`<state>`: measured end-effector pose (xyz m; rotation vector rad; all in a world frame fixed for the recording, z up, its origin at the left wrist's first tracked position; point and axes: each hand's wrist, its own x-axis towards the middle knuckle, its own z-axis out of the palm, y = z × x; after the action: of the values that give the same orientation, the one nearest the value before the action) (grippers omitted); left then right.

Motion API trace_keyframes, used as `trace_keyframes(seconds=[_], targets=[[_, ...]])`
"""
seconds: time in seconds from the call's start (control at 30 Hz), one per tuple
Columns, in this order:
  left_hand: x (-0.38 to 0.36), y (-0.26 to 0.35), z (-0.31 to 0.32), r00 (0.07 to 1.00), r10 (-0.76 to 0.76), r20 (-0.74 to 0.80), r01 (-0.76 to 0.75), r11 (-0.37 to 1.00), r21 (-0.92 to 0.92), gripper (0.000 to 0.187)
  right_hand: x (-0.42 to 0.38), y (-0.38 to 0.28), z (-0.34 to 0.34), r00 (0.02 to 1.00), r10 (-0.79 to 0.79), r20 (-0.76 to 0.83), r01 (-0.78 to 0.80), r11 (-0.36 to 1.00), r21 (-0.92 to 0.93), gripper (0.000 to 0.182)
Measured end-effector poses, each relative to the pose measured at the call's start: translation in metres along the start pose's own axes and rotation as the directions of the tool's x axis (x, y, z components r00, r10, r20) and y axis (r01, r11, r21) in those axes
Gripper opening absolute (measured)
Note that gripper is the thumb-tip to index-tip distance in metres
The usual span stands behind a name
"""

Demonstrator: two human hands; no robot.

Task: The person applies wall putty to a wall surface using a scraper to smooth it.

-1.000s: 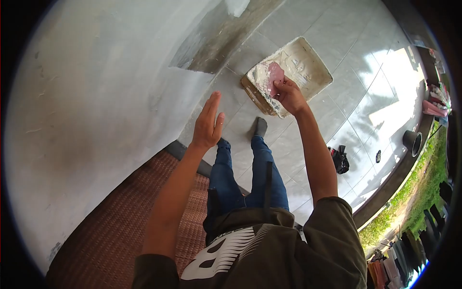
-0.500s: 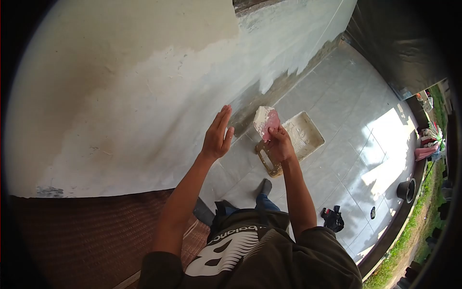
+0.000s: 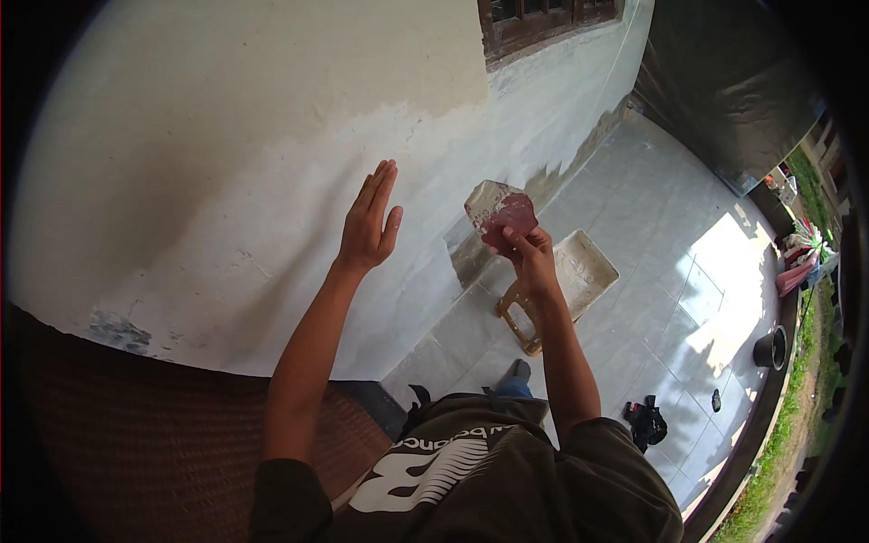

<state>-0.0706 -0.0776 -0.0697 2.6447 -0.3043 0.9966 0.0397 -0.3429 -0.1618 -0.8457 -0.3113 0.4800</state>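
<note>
In the head view my right hand (image 3: 534, 258) grips a flat reddish putty scraper (image 3: 509, 217) by its lower edge. Pale putty coats the scraper's upper left part. My left hand (image 3: 368, 217) is raised before the wall (image 3: 272, 181), fingers straight and together, thumb apart, holding nothing. White putty covers much of the lower wall, with a beige area above it. Beyond my right hand a shallow cream tray (image 3: 605, 251), smeared with putty inside, rests at a yellow-brown plastic stool (image 3: 513, 312), partly hidden by my forearm.
A brown woven surface (image 3: 163, 452) lies at the lower left. Grey floor tiles (image 3: 625, 208) spread to the right, with a black bundle (image 3: 646, 423) and a dark bucket (image 3: 770, 347) on them. A wooden window frame (image 3: 543, 34) is set in the wall; a dark sheet (image 3: 724, 90) hangs beyond.
My left hand has moved up and left along the wall. My right hand has lifted slightly, turning the scraper. The view has shifted, bringing more of the window into sight.
</note>
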Motion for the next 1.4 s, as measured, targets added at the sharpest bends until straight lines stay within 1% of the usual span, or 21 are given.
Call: trace_keyframes(seconds=[0.07,0.2,0.27,0.3,0.33,0.37,0.4,0.43,0.47,0.53,0.57,0.6,0.67,0.7,0.73,0.8,0.9,1.03,1.1,1.2,1.4], targets=[[0.005,-0.010,-0.018,0.999,0.026,-0.020,-0.026,0.999,0.031,0.054,0.004,0.002,0.012,0.994,-0.094,0.052,0.098,0.991,-0.092,0.015],[0.021,-0.021,-0.044,0.997,0.083,-0.007,-0.082,0.989,0.119,0.055,0.017,-0.007,0.041,0.983,-0.169,0.072,0.179,0.967,-0.183,0.015],[0.030,-0.027,-0.050,0.995,0.101,0.008,-0.101,0.981,0.163,0.055,0.032,-0.004,0.049,0.925,-0.364,0.108,0.379,0.883,-0.276,0.013],[0.035,-0.030,-0.052,0.992,0.122,0.028,-0.125,0.971,0.202,0.054,0.039,-0.003,0.054,0.898,-0.430,0.094,0.438,0.851,-0.290,0.012],[0.040,-0.033,-0.053,0.993,0.113,0.027,-0.116,0.971,0.208,0.054,0.049,-0.003,0.051,0.900,-0.423,0.101,0.433,0.855,-0.286,0.012],[0.045,-0.036,-0.054,0.991,0.127,0.038,-0.133,0.957,0.256,0.054,0.062,-0.002,0.048,0.815,-0.543,0.202,0.569,0.684,-0.457,0.021],[0.048,-0.038,-0.054,0.989,0.138,0.055,-0.148,0.942,0.302,0.054,0.070,-0.003,0.050,0.714,-0.620,0.325,0.667,0.463,-0.584,0.031],[0.051,-0.040,-0.055,0.990,0.125,0.060,-0.137,0.941,0.308,0.054,0.079,-0.005,0.053,0.660,-0.656,0.366,0.708,0.380,-0.596,0.045],[0.055,-0.042,-0.055,0.987,0.133,0.084,-0.154,0.928,0.339,0.054,0.088,-0.004,0.055,0.667,-0.649,0.366,0.705,0.392,-0.591,0.045],[0.059,-0.048,-0.053,0.984,0.133,0.118,-0.168,0.913,0.372,0.053,0.108,-0.001,0.058,0.576,-0.670,0.468,0.764,0.238,-0.600,0.053],[0.061,-0.052,-0.053,0.979,0.135,0.150,-0.187,0.890,0.416,0.054,0.120,-0.001,0.060,0.497,-0.688,0.528,0.793,0.113,-0.599,0.057],[0.062,-0.056,-0.053,0.974,0.135,0.183,-0.206,0.864,0.460,0.054,0.133,0.001,0.062,0.502,-0.688,0.525,0.793,0.124,-0.596,0.057],[0.061,-0.061,-0.053,0.970,0.116,0.213,-0.209,0.844,0.494,0.055,0.154,0.008,0.067,0.313,-0.733,0.604,0.830,-0.098,-0.549,0.056],[0.062,-0.064,-0.054,0.967,0.107,0.231,-0.216,0.824,0.524,0.055,0.165,0.014,0.067,0.299,-0.724,0.621,0.825,-0.131,-0.549,0.053],[0.062,-0.066,-0.054,0.966,0.101,0.240,-0.217,0.822,0.526,0.055,0.175,0.020,0.066,0.305,-0.727,0.615,0.826,-0.120,-0.551,0.053],[0.059,-0.069,-0.054,0.954,0.109,0.278,-0.259,0.769,0.585,0.056,0.190,0.031,0.068,0.277,-0.720,0.636,0.808,-0.184,-0.560,0.050],[0.055,-0.071,-0.051,0.949,0.103,0.299,-0.276,0.730,0.625,0.054,0.205,0.043,0.072,0.259,-0.737,0.624,0.799,-0.199,-0.567,0.049],[0.056,-0.068,-0.050,0.948,0.069,0.311,-0.263,0.722,0.640,0.057,0.218,0.058,0.081,0.247,-0.738,0.628,0.808,-0.201,-0.553,0.049],[0.056,-0.068,-0.051,0.943,0.077,0.324,-0.280,0.710,0.646,0.056,0.227,0.067,0.084,0.196,-0.736,0.648,0.821,-0.238,-0.519,0.049],[0.056,-0.067,-0.053,0.939,0.074,0.336,-0.288,0.706,0.647,0.057,0.234,0.079,0.080,0.185,-0.725,0.664,0.814,-0.265,-0.516,0.049],[0.057,-0.069,-0.053,0.932,0.088,0.351,-0.307,0.706,0.639,0.059,0.220,0.105,0.063,0.285,-0.723,0.630,0.795,-0.189,-0.576,0.048]])
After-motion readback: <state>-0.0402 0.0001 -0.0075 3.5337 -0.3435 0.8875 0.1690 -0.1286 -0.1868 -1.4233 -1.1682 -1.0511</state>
